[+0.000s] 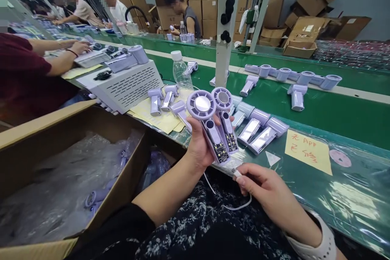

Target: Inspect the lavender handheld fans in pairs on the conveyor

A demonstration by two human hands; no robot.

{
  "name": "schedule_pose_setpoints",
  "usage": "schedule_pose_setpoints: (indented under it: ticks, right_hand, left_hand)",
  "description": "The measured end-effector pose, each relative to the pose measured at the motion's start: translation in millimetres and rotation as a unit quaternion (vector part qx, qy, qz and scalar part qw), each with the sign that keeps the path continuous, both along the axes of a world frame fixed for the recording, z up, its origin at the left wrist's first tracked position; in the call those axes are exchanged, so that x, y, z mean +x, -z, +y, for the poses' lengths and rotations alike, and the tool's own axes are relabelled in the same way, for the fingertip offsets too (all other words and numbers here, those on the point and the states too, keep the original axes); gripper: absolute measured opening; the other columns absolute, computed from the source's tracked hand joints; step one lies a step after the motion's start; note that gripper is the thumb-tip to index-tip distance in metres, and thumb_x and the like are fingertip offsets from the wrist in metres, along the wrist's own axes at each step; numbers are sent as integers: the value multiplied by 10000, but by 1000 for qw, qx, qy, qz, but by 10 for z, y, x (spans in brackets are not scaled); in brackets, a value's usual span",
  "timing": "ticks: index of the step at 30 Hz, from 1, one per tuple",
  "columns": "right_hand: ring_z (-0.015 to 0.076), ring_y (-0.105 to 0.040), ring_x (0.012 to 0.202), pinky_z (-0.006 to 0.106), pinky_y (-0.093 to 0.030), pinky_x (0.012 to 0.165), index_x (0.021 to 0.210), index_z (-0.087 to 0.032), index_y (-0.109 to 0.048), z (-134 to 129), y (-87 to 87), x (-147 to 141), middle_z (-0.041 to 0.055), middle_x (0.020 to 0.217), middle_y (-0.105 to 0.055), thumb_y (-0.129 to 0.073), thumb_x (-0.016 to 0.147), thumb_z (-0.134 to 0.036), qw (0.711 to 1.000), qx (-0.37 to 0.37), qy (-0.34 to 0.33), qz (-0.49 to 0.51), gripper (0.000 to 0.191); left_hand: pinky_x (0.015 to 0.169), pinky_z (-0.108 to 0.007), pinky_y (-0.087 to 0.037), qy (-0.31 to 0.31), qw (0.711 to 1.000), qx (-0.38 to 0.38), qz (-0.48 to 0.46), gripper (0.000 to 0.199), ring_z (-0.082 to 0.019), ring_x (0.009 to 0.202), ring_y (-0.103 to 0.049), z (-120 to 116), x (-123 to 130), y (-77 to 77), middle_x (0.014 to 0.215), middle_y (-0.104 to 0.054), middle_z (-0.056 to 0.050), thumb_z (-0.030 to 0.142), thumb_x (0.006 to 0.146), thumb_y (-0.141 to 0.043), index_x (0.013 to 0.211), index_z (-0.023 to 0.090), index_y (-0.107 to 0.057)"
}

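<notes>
Your left hand [198, 148]: closed on two purple fans [216, 142], side by side, heads up, handles slanting down toward your right hand [262, 185], chips showing on both boards. Right hand: narrow pinch on one white plug [237, 173], just below the handle ends, apart from them; its one cable [237, 209] loops down over your lap.

Counts: three loose fans [156, 103] left of your held pair, on or by yellow paper [166, 122]. Right of the pair, a close row [262, 140], at least four, pale blue and purple; back ones partly hidden, exact number unclear. Two fans [297, 97] stand apart on the green surface beyond. Four more in a line [284, 74] along the pale strip. One clear bottle [181, 71] behind the loose three. One note [309, 151] with red writing, right of the row.

Edges: bench [353, 195] edge runs diagonally, dropping to your right; your right hand is close to it. Open cardboard box [112, 197] at your left, wall near your left forearm, plastic bags [70, 178] inside. Room: some bare green beyond the row; tight between your held pair and that row.
</notes>
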State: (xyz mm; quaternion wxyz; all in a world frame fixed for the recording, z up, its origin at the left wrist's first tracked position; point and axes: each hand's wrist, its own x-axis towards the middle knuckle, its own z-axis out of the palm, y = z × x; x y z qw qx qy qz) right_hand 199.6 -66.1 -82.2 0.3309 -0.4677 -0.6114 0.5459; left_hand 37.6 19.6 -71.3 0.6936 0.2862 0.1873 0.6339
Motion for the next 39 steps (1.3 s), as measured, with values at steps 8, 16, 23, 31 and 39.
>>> schedule_pose_setpoints:
  ticks: [8, 16, 23, 31, 39]
  right_hand:
    - [137, -564, 523, 268, -415, 575, 778, -217, -564, -31, 91, -212, -52, 548, -543, -556, 1043, -501, 992, 4, 14, 127, 389]
    - [143, -589, 576, 269, -425, 615, 752, -209, -561, -42, 15, -252, -26, 581, -591, -559, 1040, -515, 994, 7, -17, 108, 420]
    - [137, -584, 557, 258, -428, 588, 777, -197, -579, -92, 27, -324, -38, 566, -544, -614, 1002, -549, 989, -23, 24, 144, 419]
    - [109, -462, 406, 225, -349, 453, 816, -208, -552, -115, 199, -421, -93, 486, -405, -604, 987, -599, 971, -60, 103, 208, 430]
    - [217, -604, 975, 315, -483, 853, 852, -221, -597, -90, 115, -278, 70, 1026, -639, -485, 1074, -413, 984, 168, 46, 48, 314]
  left_hand:
    - [784, -370, -621, 18, 1000, -6, -13, 697, -277, 940, -746, -78, 43, -3, 991, -774, -76, 875, 550, -762, 677, 197, -663]
    - [789, -374, -625, 47, 997, -26, -57, 668, -270, 948, -749, -78, -6, 6, 1093, -768, -70, 837, 581, -782, 672, 188, -650]
    - [887, -431, -622, 71, 995, -22, -72, 665, -306, 1040, -744, -68, 8, 6, 1122, -765, -74, 834, 580, -784, 671, 191, -639]
    - [816, -413, -626, 17, 1000, 8, -18, 729, -308, 963, -755, -81, 143, 121, 933, -780, -77, 906, 532, -725, 660, 194, -640]
    - [806, -392, -618, 20, 991, -96, -95, 704, -264, 957, -731, -63, 73, 40, 1031, -765, -74, 886, 629, -701, 632, 188, -610]
